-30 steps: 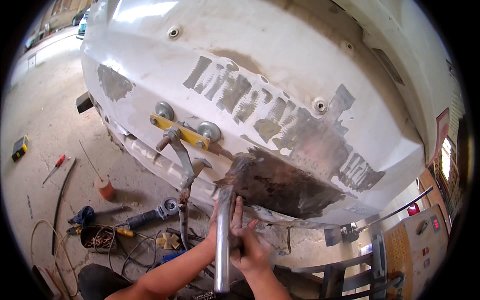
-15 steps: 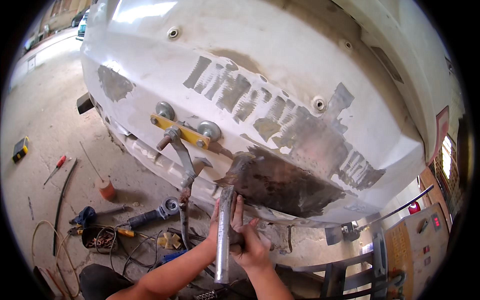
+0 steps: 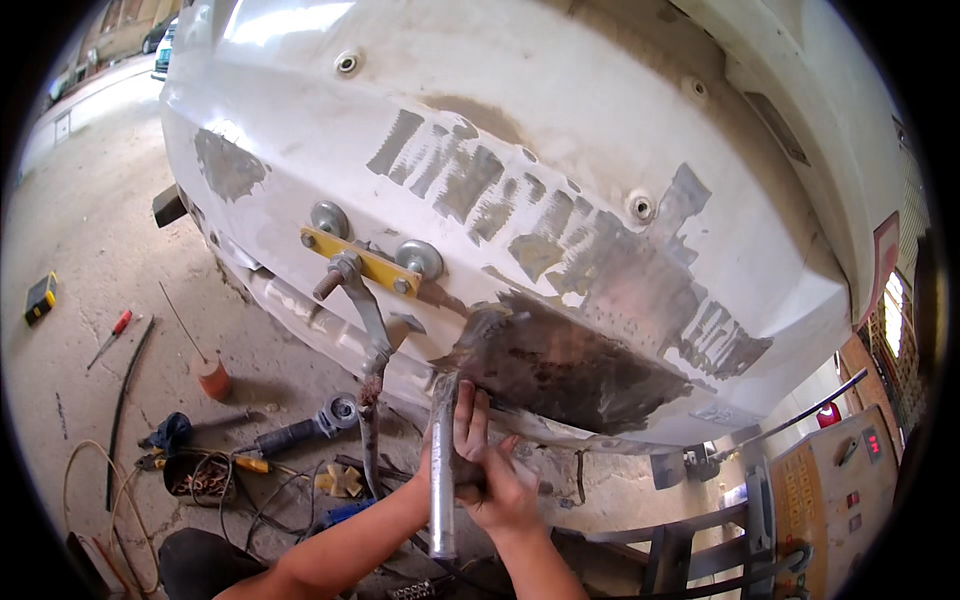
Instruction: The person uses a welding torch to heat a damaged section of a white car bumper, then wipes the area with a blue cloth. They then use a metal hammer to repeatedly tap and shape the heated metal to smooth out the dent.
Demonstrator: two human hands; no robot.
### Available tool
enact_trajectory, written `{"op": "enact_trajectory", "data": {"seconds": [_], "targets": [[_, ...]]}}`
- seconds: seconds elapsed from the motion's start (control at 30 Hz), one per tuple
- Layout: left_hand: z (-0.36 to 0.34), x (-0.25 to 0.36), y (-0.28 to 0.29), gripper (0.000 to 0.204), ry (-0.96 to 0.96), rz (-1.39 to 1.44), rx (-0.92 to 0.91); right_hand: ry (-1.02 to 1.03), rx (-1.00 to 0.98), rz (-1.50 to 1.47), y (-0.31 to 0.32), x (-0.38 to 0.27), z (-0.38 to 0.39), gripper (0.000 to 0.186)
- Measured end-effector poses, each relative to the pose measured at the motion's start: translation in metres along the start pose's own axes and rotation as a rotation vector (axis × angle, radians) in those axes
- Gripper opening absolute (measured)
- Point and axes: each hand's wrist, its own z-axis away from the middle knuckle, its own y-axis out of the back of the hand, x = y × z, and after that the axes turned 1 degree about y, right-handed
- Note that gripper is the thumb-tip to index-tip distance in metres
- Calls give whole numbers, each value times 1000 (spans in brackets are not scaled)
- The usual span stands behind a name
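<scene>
A silvery metal bar stands lengthwise before me, its upper end at the lower edge of a bared, dark patch on a white car panel. My left hand is around the bar's upper part from behind, fingers pointing up beside it; its palm is partly hidden. My right hand is closed round a dark crosswise piece against the bar. Whether the two pieces join, I cannot make out. Left of my hands, a yellow puller plate with round pads is fixed to the panel, a bent metal lever hanging from it.
On the concrete floor at left lie an angle grinder, a red screwdriver, a yellow-black box, a tin of copper-coloured bits and tangled cables. A control box with a red display stands at right.
The bar has shifted slightly left and its lower end is a little higher. More of my left fingers shows beside it. The puller plate has stayed in place.
</scene>
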Motion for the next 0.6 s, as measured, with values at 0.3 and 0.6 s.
{"op": "enact_trajectory", "data": {"seconds": [0.3,0.6], "targets": [[-2,-1,-1,74,-43,-10,62,58,8,-9,-1,-1,-1,41],[0,0,0,73,-29,19,46,44,-26,-24,-7,-1,4,54]]}}
